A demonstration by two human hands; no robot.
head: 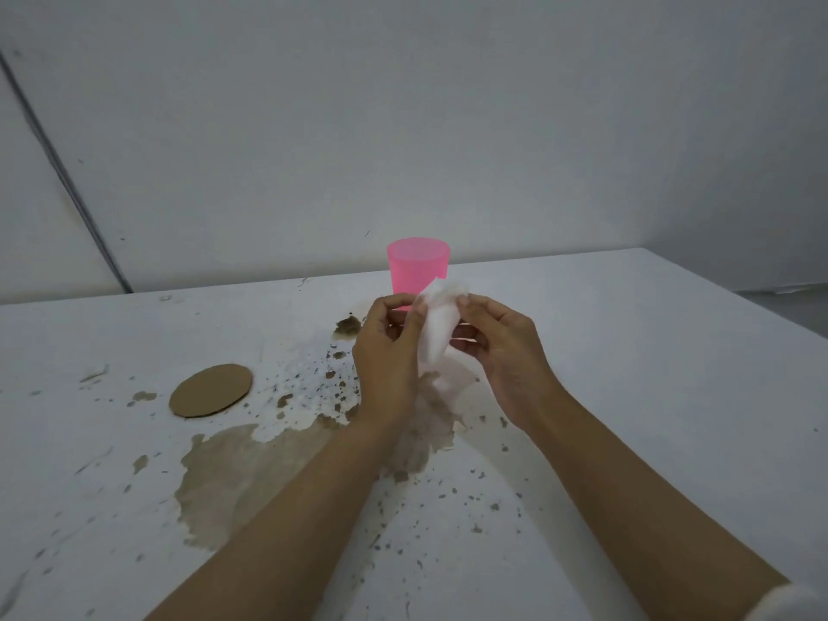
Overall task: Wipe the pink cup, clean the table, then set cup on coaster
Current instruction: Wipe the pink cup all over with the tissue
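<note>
A translucent pink cup [417,266] stands upright on the white table [627,374], just behind my hands. A white tissue [437,327] hangs between my hands above the table. My left hand [387,356] pinches its left edge near the top. My right hand [506,351] grips its right side at the top. The cup's base is hidden behind the tissue and my fingers. A round brown cardboard coaster [210,390] lies flat to the left, apart from the cup.
A large brown spill [233,477] with many splatter spots spreads across the table's middle, under my forearms and near the coaster. A smaller brown puddle [347,327] lies left of the cup. The grey wall rises right behind the table; the table's right edge slopes away at far right.
</note>
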